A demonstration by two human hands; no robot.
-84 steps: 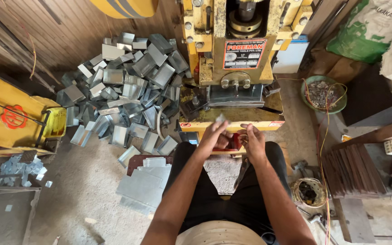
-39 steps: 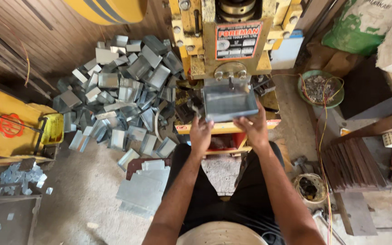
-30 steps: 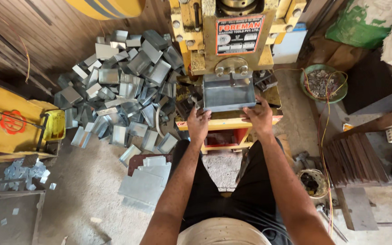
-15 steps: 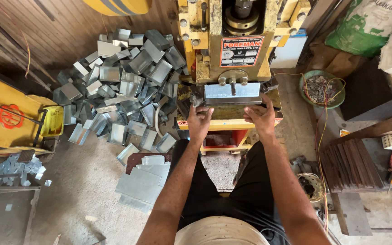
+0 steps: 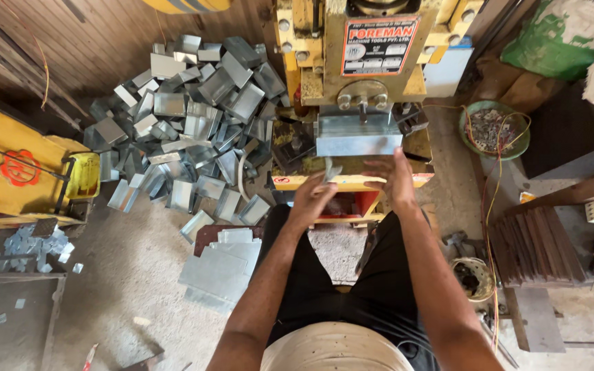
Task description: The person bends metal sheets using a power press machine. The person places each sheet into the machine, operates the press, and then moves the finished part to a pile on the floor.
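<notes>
I sit in front of a yellow press machine [image 5: 311, 75]. A bent grey metal sheet piece [image 5: 357, 135] sits in the press under its tool. My left hand [image 5: 313, 194] is closed on a small metal scrap [image 5: 329, 170] just below the press bed. My right hand [image 5: 394, 177] hovers with fingers spread just under the sheet piece, holding nothing.
A big heap of bent metal pieces [image 5: 187, 117] lies on the floor to the left. A stack of flat metal blanks [image 5: 220, 271] rests by my left knee. A green bowl of scrap [image 5: 493, 129] and a small tin [image 5: 474, 278] stand at the right. A yellow box [image 5: 8, 172] is at far left.
Both hands have come back from the press bed toward me. The left hand now holds a small metal scrap; the right hand has let go of the sheet piece, which stays in the press.
</notes>
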